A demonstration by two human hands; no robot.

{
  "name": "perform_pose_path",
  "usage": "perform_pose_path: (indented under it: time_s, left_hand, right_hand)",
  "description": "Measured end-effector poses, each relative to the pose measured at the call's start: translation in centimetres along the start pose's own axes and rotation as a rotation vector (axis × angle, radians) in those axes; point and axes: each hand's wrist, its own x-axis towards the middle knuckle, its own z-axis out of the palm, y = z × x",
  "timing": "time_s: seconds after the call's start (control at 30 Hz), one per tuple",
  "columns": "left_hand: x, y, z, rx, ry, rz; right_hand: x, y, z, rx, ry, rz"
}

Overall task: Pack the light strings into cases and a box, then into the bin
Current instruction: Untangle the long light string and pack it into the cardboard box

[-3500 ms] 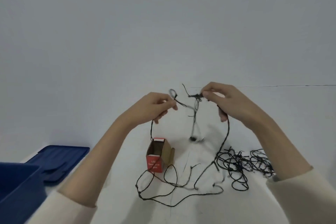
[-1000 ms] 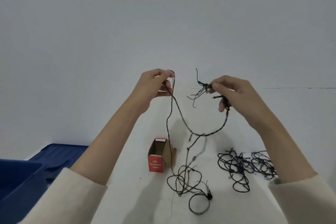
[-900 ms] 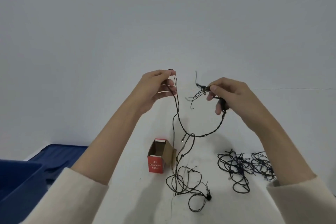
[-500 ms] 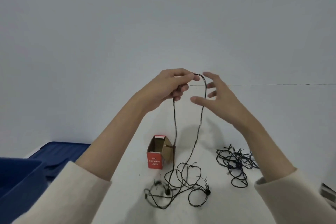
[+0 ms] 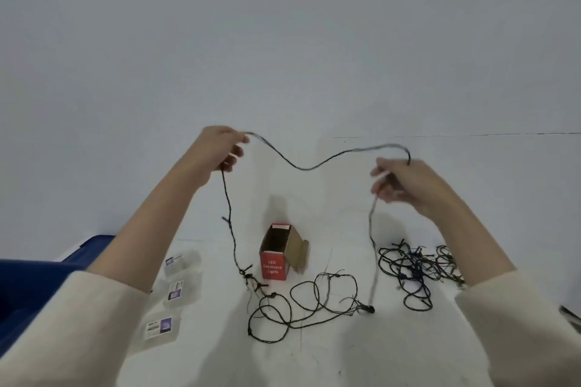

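Observation:
A black light string sags between my two raised hands. My left hand pinches one part of it, and my right hand grips another part. Both ends of the string hang down to a loose tangle on the white table. A small red and brown cardboard box, marked LED Decorative Lights, stands open-topped behind that tangle. A second dark light string lies bunched to the right, under my right forearm. Three clear plastic cases with labels lie in a row at the left.
A dark blue bin sits at the left edge, with its blue lid behind it. The white table meets a plain grey wall. A dark object shows at the right edge.
My hands have spread apart, stretching a length of the string between them. My right hand, open half a second ago, now grips the string. The view has tilted and the clear cases have come into sight.

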Motion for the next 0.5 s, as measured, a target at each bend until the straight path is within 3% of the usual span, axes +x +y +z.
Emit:
perform_pose_path:
  time_s: [0.07, 0.17, 0.27, 0.33, 0.43, 0.5]
  left_hand:
    - [-0.5, -0.5, 1.3, 0.069, -0.116, -0.037]
    - [-1.7, 0.3, 3.4, -0.155, -0.259, -0.016]
    - [-3.0, 2.0, 5.5, -0.447, -0.416, 0.031]
    - [-4.0, 2.6, 6.8, -0.48, -0.53, 0.088]
    - [-5.0, 2.1, 7.9, -0.488, -0.671, 0.068]
    - [-4.7, 0.7, 7.3, -0.34, -0.705, 0.071]
  right_hand:
    - [-0.7, -3.4, 0.8, 0.075, -0.1, -0.136]
    - [-1.9, -7.2, 2.2, -0.03, -0.203, -0.242]
    - [-2.6, -8.7, 3.9, 0.056, -0.348, -0.193]
    - [-2.6, -8.8, 4.8, 0.21, -0.416, -0.173]
    - [-2.1, -8.6, 4.2, 0.434, -0.329, -0.172]
    - [-1.1, -7.9, 2.5, 0.519, -0.193, -0.126]
